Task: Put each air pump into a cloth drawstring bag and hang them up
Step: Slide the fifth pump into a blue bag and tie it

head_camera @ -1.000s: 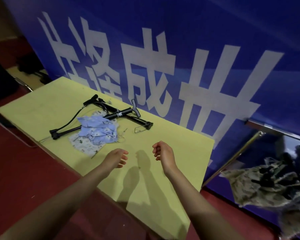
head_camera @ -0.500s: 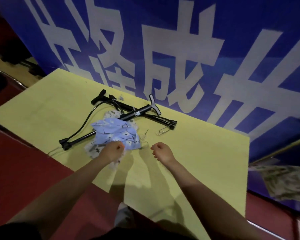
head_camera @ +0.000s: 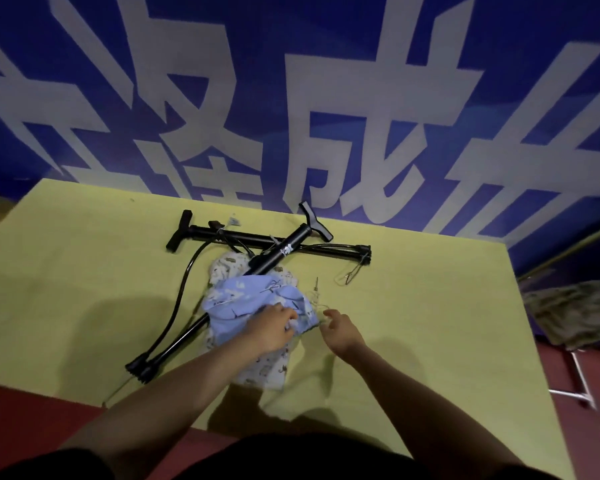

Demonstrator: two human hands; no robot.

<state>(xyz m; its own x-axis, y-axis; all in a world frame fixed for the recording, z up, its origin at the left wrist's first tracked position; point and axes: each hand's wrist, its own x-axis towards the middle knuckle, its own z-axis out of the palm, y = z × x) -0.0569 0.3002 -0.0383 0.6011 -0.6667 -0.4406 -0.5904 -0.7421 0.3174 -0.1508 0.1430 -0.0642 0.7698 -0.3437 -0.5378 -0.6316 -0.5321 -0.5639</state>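
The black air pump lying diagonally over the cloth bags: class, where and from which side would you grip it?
Probably the bare black barrel of the diagonal air pump, from above, fingers across it: there it lies over the other pump, raised; lower down, the blue bag covers it.

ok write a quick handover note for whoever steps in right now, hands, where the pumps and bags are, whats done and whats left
Left hand: on the blue drawstring bag, fingers gathering the cloth.
Right hand: open, empty, beside the bag near its loose cord.
Two black air pumps lie crossed on the yellow table: one along the far side, the other diagonal, partly under the cloth.
A white patterned bag lies under the blue one.
Done: nothing bagged or hung.
Left: bag both pumps, then hang them.
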